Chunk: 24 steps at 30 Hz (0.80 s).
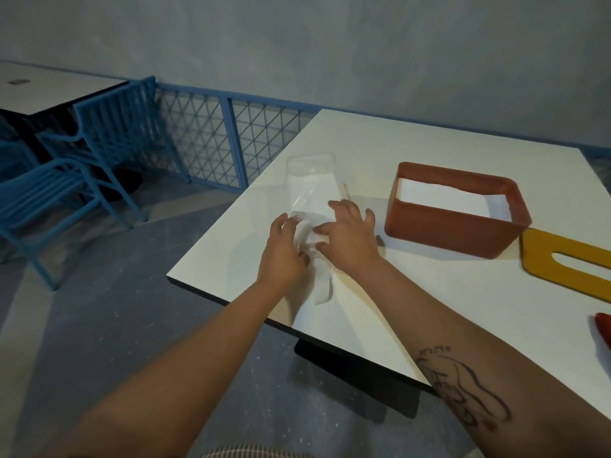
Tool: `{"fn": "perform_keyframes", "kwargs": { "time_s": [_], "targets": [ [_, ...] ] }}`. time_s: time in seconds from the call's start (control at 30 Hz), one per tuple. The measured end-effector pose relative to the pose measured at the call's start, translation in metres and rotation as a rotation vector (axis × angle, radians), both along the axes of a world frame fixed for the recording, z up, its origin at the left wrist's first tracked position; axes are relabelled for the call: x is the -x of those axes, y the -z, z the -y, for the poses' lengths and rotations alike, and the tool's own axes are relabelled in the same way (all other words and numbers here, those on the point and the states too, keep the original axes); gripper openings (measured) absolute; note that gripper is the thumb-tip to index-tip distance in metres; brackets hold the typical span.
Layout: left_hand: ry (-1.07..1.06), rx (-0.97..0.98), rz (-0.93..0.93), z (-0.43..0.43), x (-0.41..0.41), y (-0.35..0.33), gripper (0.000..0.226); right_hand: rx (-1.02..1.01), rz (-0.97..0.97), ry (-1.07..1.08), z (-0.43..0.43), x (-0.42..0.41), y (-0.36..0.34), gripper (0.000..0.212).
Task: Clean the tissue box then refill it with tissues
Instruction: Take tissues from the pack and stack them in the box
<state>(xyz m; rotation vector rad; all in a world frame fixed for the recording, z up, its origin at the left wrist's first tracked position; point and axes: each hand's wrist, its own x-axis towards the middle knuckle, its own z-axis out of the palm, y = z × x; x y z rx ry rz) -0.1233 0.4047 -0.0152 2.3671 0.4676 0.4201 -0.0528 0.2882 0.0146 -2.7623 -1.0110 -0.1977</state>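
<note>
Box point(453, 233) sits open-topped, right of mid-table, with a white stack of tissues point(446, 200) already inside. Walls look rigid and light; probably best taken by the long sides. Lid point(542, 262) lies flat just beside its near right corner. Left of the box lies a clear-wrapped pack point(314, 193): soft, slick film, likely to crumple and slide. Left hand point(284, 252) curls its fingers round the pack's near end. Right hand point(347, 239) presses on top, fingers spread. Table point(363, 312) is white and smooth.
</note>
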Motion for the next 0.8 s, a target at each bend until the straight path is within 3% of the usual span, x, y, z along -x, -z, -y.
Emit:
{"fn": "perform_keyframes", "kwargs": {
  "time_s": [0.57,0.8],
  "targets": [
    [-0.004,0.117,0.104,-0.009,-0.013,0.005,0.059,0.013,0.023,-0.024,-0.013,-0.016,0.005,0.028],
    [-0.037,0.037,0.063,-0.009,-0.018,0.012,0.054,-0.110,0.083,-0.059,-0.010,-0.017,0.011,0.022]
  ]
}}
